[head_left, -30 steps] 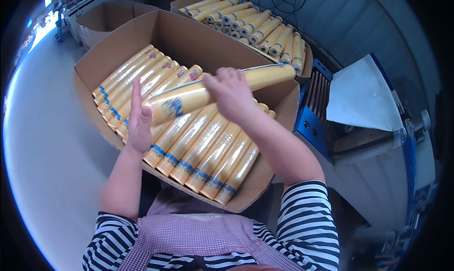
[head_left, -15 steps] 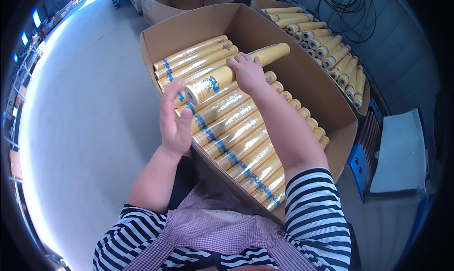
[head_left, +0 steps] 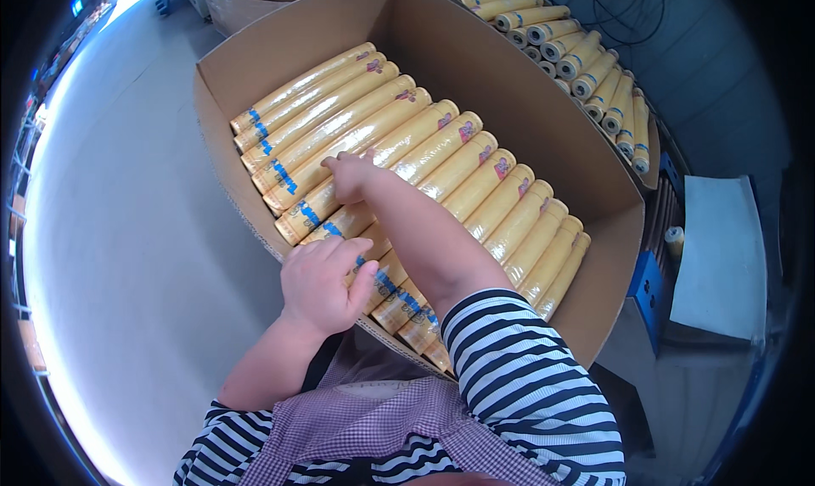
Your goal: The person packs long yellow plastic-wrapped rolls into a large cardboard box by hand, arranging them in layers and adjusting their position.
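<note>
A row of yellow rolls (head_left: 437,159) in shiny clear wrap lies side by side in an open cardboard box (head_left: 492,70). Blue print marks their near-left ends and small reddish prints their far ends. Over the left part of the row, my right hand (head_left: 352,178) rests on top of a roll, fingers spread and lying on its wrap. My left hand (head_left: 323,282) is at the box's near-left edge, above the roll ends, with its thumb apart from its loosely bent fingers; nothing shows in it. My right forearm covers the middle of several rolls.
Behind, to the right, another box holds a stack of similar rolls (head_left: 586,70). A further cardboard box (head_left: 255,6) stands at the back left. To the right are a pale sheet-like panel (head_left: 720,257) and a blue bracket (head_left: 647,295). Grey floor (head_left: 136,231) stretches along the left.
The roll that my right hand held up over the row now lies down among the others. My right hand has come lower and left; my left hand has dropped toward the box edge. The view has shifted.
</note>
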A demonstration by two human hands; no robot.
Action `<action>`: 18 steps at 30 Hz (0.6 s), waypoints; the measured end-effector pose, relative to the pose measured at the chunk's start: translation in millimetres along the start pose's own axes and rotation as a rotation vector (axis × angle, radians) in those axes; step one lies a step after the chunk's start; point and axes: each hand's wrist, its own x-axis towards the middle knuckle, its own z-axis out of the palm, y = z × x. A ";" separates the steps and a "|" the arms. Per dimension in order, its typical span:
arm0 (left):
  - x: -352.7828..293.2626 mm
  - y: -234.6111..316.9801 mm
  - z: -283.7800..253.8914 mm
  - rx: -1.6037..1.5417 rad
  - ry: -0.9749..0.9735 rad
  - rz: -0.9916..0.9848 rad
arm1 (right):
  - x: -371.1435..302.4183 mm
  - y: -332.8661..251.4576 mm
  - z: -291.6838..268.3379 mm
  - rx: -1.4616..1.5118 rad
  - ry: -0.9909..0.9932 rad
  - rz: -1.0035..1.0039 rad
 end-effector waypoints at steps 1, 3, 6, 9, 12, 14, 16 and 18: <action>1.2 0.4 0.2 0.002 -0.036 -0.008 | -4.7 15.7 3.0 0.045 0.036 -0.029; 3.7 4.8 -4.4 0.019 -0.098 -0.035 | -19.1 45.2 3.3 0.223 0.211 -0.073; 4.5 5.8 -1.7 0.034 -0.086 -0.050 | -69.0 94.8 -16.2 0.271 0.456 -0.026; 0.6 4.6 4.3 0.002 -0.004 -0.032 | -150.8 166.8 -74.7 -0.002 0.639 0.148; 0.2 6.6 9.1 -0.014 -0.012 -0.049 | -269.7 250.3 -139.3 -0.228 0.938 0.401; -1.9 4.4 8.9 0.030 -0.008 -0.054 | -358.6 284.3 -170.5 -0.226 1.025 0.672; 1.5 8.2 11.0 0.005 -0.029 -0.064 | -458.4 350.4 -181.3 -0.285 0.989 0.901; -5.2 6.5 9.5 0.017 -0.021 -0.097 | -509.0 352.8 -181.7 -0.151 0.969 1.033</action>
